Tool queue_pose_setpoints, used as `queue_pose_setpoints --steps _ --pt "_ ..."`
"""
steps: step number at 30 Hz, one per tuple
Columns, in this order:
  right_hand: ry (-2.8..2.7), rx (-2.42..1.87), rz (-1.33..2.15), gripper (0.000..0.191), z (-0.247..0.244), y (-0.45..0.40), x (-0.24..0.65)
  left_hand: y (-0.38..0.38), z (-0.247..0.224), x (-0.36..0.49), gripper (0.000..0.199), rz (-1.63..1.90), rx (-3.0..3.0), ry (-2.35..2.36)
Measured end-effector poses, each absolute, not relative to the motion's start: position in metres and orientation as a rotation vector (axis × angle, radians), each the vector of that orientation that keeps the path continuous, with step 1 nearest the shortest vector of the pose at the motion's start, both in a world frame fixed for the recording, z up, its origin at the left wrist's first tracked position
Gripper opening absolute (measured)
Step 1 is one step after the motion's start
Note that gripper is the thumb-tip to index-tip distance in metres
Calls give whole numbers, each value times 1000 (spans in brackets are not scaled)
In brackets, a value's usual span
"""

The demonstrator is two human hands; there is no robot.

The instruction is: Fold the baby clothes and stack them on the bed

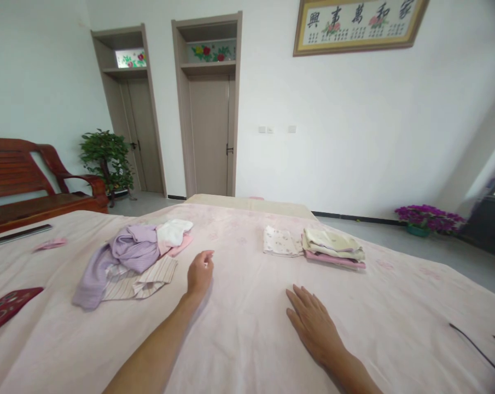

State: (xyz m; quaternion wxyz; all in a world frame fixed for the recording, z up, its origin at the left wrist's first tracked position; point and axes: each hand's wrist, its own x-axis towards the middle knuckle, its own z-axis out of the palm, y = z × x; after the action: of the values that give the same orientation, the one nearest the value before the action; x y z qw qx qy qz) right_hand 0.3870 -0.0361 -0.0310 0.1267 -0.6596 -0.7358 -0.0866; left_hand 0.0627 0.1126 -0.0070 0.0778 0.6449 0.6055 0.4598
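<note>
Hands spread apart between loose and folded clothes

The left hand is narrow, fingers curled, just beside the rumpled clothes; whether it pinches anything, I cannot tell. The right hand is wide, palm down over the pink sheet, nearer than the folded stack. A folded spotted cloth adjoins the stack's left side. Sheet stretches between the hands and out to its far edge, beyond both groups of clothes.

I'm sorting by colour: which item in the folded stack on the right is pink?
The bottom one, the flat pink folded cloth; the layers above it are pale cream-yellow.
</note>
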Motion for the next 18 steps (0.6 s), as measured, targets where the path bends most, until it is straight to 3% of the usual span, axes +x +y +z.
queue_pose_setpoints --steps 4,9,18 --pt "-2119 -1928 -227 51 -26 -37 385 142 13 1 44 1448 1745 2148" --pt "-2087 -1912 -200 49 -23 -38 384 165 26 -50 52 1286 1568 2407" --pt "-2084 -1889 -172 47 -22 -38 387 175 39 -74 33 1045 1437 2414"
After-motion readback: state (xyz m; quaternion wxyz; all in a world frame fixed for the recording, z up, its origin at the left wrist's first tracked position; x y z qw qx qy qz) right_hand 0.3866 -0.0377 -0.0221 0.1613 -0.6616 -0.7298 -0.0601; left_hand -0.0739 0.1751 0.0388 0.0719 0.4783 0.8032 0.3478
